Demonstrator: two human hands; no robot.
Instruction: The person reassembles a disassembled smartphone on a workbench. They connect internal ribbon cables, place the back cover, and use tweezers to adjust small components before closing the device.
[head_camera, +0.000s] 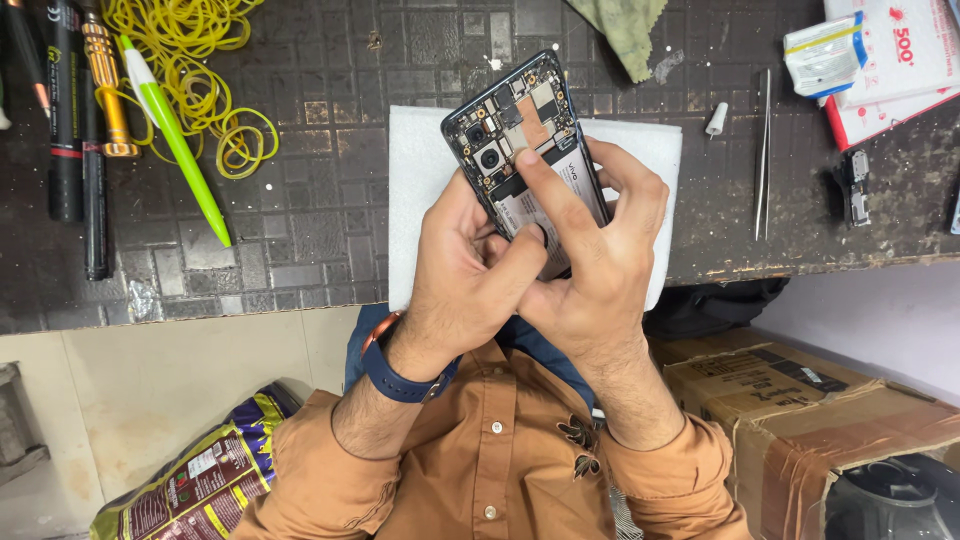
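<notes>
1. Head view: a dark opened smartphone with its back cover off, circuit board and battery bare (527, 150), is held above a white foam pad (420, 180) on the dark tiled bench (300, 230).
2. Its long axis runs far-left to near-right.
3. Left hand (465, 275) fingers curl around its near-left edge.
4. Right hand (600, 270) cradles the right edge; its index fingertip (527, 160) presses the board, nearer the far end.

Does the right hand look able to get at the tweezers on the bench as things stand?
Probably yes, once freed: the tweezers lie on bare bench just right of the right hand, with nothing between. That hand now grips the opened phone.
</notes>
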